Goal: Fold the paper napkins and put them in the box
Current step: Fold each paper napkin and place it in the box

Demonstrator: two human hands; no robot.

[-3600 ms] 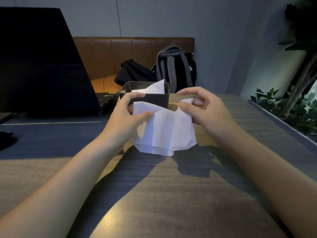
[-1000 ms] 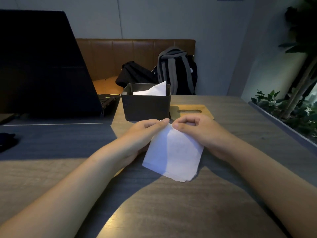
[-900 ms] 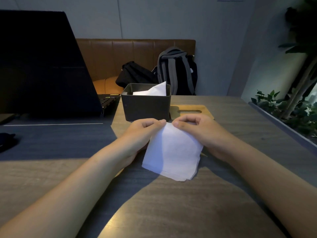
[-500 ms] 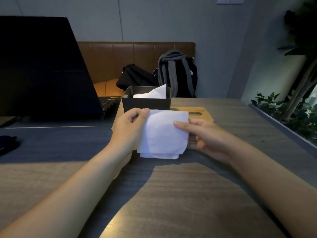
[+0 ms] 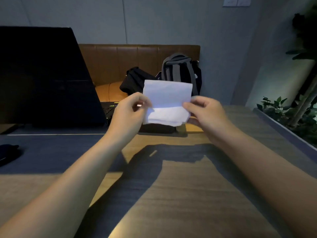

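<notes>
A white folded paper napkin [image 5: 167, 102] is held upright in the air in front of me. My left hand [image 5: 128, 111] pinches its left edge and my right hand [image 5: 205, 111] pinches its right edge. The dark box [image 5: 157, 128] stands on the table directly behind the napkin; only a strip of its lower part shows below the napkin, and its opening and contents are hidden.
An open black laptop [image 5: 44, 76] stands at the left on the wooden table [image 5: 180, 194]. A wooden tray [image 5: 194, 128] lies right of the box. Bags [image 5: 180, 71] sit on the brown bench behind. Plants [image 5: 283, 110] line the right edge. A dark object [image 5: 8, 153] lies far left.
Both hands finished folding the napkin low over the table, then lifted it up and away from me, so it now covers the box.
</notes>
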